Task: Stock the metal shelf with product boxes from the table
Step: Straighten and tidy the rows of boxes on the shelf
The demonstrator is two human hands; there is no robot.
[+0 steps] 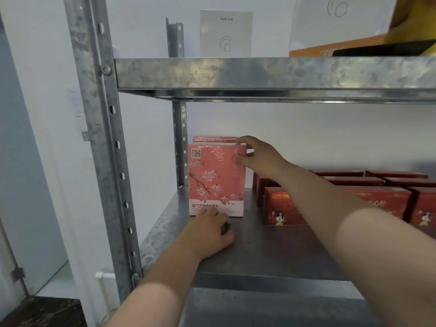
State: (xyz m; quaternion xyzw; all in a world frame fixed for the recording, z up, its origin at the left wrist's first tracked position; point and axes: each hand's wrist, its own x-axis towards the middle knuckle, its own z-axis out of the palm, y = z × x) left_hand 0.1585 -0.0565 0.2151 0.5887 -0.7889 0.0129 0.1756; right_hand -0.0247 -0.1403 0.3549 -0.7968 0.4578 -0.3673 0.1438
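Observation:
A pink box with a blossom print (215, 180) stands upright at the back left of the metal shelf (271, 251). My right hand (257, 156) grips its top right corner, thumb on the front face. My left hand (210, 230) rests on the shelf deck with its fingertips touching the box's bottom front edge. The top of a second pink box (213, 138) shows just behind the first.
Several dark red boxes (382, 201) fill the right side of the same deck, partly hidden by my right forearm. The upper deck (259, 74) carries a white box (226, 34) and an orange box (354, 47). A perforated upright post (106, 147) stands at the left.

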